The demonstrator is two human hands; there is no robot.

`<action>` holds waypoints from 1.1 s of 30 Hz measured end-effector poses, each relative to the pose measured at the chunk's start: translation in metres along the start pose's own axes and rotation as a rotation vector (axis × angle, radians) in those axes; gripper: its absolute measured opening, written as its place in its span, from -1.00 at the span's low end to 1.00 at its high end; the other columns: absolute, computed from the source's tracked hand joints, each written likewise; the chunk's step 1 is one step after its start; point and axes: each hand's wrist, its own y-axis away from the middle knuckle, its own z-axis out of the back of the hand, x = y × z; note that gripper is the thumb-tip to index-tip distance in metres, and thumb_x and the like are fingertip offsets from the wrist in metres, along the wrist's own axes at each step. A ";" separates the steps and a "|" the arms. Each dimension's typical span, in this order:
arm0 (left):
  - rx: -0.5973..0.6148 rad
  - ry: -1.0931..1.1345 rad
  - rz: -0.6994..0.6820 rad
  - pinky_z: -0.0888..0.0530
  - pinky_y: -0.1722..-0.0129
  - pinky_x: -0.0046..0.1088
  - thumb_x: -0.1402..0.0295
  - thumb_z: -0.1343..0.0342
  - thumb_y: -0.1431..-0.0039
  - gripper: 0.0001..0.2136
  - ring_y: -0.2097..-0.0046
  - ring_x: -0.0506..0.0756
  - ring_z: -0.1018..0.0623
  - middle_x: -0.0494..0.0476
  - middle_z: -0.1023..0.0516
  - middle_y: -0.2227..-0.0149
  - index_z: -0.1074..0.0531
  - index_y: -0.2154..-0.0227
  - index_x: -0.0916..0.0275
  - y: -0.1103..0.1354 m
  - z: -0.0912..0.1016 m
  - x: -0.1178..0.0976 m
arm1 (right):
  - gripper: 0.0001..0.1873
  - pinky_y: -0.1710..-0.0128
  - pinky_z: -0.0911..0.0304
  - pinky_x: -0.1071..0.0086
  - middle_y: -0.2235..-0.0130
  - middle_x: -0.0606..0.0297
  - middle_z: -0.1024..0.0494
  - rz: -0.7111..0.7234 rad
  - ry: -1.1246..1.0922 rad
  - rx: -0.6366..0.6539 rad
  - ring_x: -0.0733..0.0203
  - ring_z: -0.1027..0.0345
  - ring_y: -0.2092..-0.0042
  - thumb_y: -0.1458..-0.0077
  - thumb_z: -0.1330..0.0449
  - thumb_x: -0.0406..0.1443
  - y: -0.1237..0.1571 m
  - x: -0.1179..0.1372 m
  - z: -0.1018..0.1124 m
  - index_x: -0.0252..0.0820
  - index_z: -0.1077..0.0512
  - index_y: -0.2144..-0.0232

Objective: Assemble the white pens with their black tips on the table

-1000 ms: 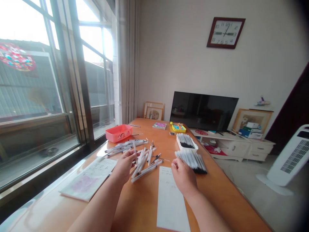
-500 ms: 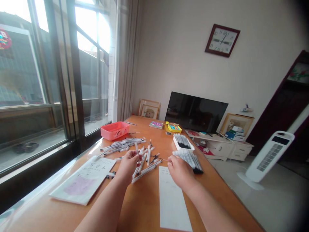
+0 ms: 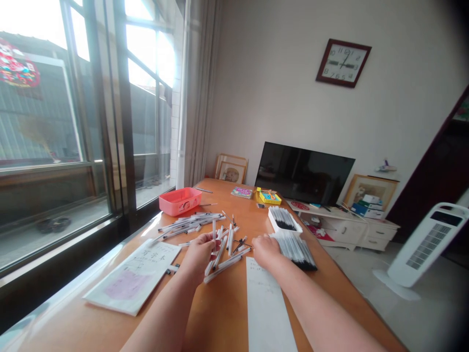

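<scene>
My left hand [image 3: 198, 255] is closed round a white pen barrel [image 3: 214, 231] that stands upright above a loose scatter of white pens [image 3: 223, 254] on the orange table [image 3: 220, 313]. My right hand [image 3: 264, 250] is curled with its knuckles up, resting at the near end of a row of pens with black caps [image 3: 296, 249]; what its fingers hold is hidden. A white tray [image 3: 284, 220] with more pens stands just beyond that row.
A pink box [image 3: 180, 200] and a longer pile of pens [image 3: 190, 222] lie at the left near the window. An exercise book [image 3: 134, 276] and a white paper strip [image 3: 267, 308] lie close to me. A television, a cabinet and a white fan stand beyond.
My right hand has moved forward to the near end of the black-capped row. My left hand stays on the upright pen. The camera has shifted a little.
</scene>
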 end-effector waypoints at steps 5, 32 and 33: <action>-0.011 -0.008 0.011 -0.31 0.38 -0.48 0.32 -0.22 0.12 -0.66 0.28 0.07 -0.53 0.21 -0.60 0.25 -0.52 0.21 0.27 -0.001 0.001 0.000 | -0.80 0.11 -0.17 0.25 0.16 -0.03 -0.61 -0.005 -0.033 -0.006 -0.06 -0.40 0.00 -0.11 -0.17 -0.43 0.000 -0.001 0.001 -0.21 -0.58 0.25; 0.154 -0.154 -0.207 -0.33 0.33 -0.44 0.29 -0.27 0.12 -0.82 0.34 0.11 -0.50 0.10 -0.57 0.43 -0.55 0.39 0.21 0.004 -0.008 0.001 | -0.73 0.50 0.07 0.42 0.52 0.46 -0.31 -0.081 -1.635 -0.419 0.36 -0.05 0.50 0.18 -0.21 -0.32 0.026 -0.021 0.097 -0.16 -0.39 0.31; 0.151 -0.169 -0.221 -0.34 0.33 -0.43 0.29 -0.27 0.11 -0.82 0.35 0.12 -0.50 0.09 -0.56 0.45 -0.55 0.40 0.22 0.003 -0.008 0.002 | -0.73 0.50 0.08 0.42 0.53 0.47 -0.30 -0.075 -1.636 -0.397 0.36 -0.04 0.51 0.18 -0.21 -0.32 0.025 -0.021 0.096 -0.16 -0.38 0.31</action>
